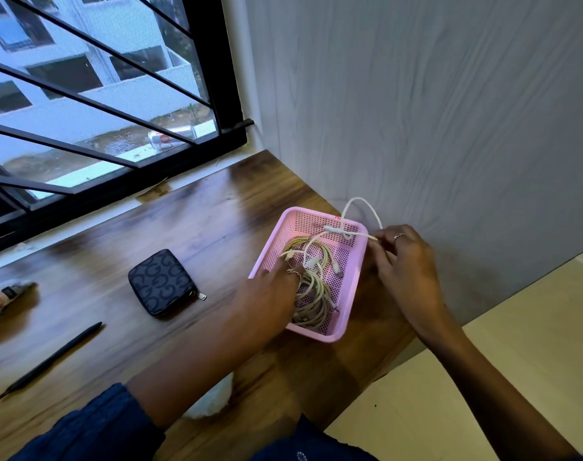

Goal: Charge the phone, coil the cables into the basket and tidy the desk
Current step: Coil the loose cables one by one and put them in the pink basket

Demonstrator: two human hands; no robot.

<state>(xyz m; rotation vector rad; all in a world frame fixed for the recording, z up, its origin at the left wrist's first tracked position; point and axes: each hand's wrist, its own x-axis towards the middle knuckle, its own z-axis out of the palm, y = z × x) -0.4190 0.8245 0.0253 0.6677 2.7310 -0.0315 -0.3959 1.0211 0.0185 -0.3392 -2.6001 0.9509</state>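
Observation:
A pink perforated basket (350, 294) stands on the wooden desk (200, 227) near its right end, against the grey wall. Coiled white and yellowish cables (311, 294) lie inside it. My left hand (273, 291) reaches into the basket, its fingers pressing down on the coils. My right hand (403, 264) is just right of the basket and pinches a white cable (361, 204). That cable loops up over the basket's far rim, and its plug end lies inside. No phone is in view.
A dark patterned zip pouch (162, 282) lies left of the basket. A black pen (50, 359) lies near the front left. A small blurred object (4, 299) sits at the far left edge. Something white and fluffy (213, 399) lies under my left forearm. A barred window (100, 104) runs behind.

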